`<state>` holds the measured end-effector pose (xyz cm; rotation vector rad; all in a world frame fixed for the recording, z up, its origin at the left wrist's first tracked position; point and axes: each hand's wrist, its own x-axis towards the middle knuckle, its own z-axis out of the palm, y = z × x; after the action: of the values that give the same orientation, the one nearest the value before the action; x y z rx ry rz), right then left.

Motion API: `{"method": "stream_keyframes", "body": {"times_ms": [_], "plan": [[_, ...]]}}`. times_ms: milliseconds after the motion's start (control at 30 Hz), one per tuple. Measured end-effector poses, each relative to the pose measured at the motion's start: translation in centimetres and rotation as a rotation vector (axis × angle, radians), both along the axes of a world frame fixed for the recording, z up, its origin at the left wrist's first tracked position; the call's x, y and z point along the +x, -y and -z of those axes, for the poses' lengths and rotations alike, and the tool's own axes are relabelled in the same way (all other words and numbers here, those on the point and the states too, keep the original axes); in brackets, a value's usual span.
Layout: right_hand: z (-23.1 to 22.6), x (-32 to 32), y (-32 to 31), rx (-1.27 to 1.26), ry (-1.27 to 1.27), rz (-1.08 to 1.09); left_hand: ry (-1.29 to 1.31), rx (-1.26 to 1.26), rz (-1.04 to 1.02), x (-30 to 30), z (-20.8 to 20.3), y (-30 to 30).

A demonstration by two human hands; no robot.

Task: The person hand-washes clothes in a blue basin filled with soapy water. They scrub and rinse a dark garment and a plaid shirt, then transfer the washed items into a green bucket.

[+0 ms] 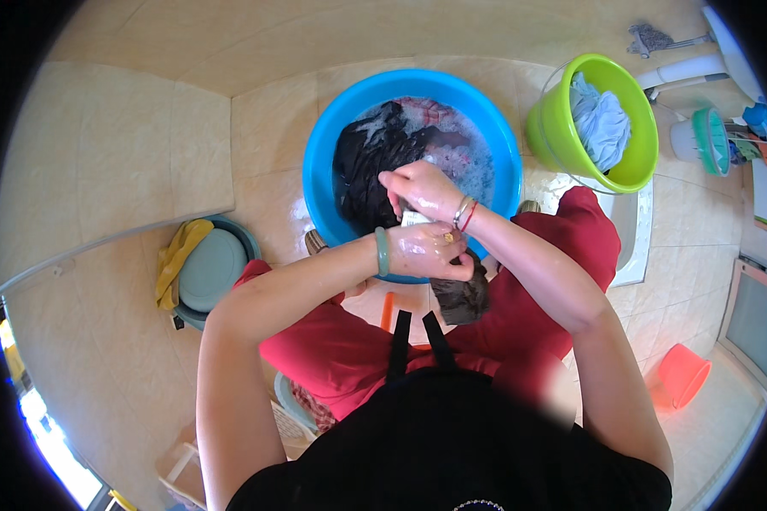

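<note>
Over the near side of a blue basin [317, 183], my two hands work close together with forearms crossing. My left hand [419, 249], with a green bangle above it, is closed on a bunched dark brown cloth [460, 294] that hangs toward my lap. My right hand [426, 189] is farther out, its fingers curled; what they grip is hidden. A small white patch, perhaps a label [415, 218], shows between the hands. In the basin, a black garment [371, 157] and a reddish cloth [426, 111] lie in sudsy water [473, 157].
A green bucket [545, 128] with light blue cloth [601, 123] stands right of the basin. Left are a grey-green tub [213, 268] and a yellow cloth [179, 264]. An orange bucket [683, 376] is at the right; a mop head [650, 38] lies at the far right.
</note>
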<state>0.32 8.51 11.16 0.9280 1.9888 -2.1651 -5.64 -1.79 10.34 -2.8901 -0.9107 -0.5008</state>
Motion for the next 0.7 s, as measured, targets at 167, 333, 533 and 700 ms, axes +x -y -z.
{"method": "stream_keyframes", "body": {"times_ms": [167, 333, 533, 700], "plan": [[1.1, 0.9, -2.4, -0.378, -0.079, 0.275, 0.382, -0.155, 0.006, -2.0, -2.7, -1.3], [-1.9, 2.9, -3.2, -0.519, -0.301, 0.640, 0.796, -0.334, -0.243, -2.4, -5.2, -0.8], [-3.4, 4.8, -3.1, -0.712, -0.560, 0.894, 1.830, -0.448, -0.730, 0.6, -6.1, -1.3], [-3.6, 6.0, -2.8, -0.022, -0.479, 0.703, 2.632, -0.955, -0.732, -3.0, -6.5, -3.8]]}}
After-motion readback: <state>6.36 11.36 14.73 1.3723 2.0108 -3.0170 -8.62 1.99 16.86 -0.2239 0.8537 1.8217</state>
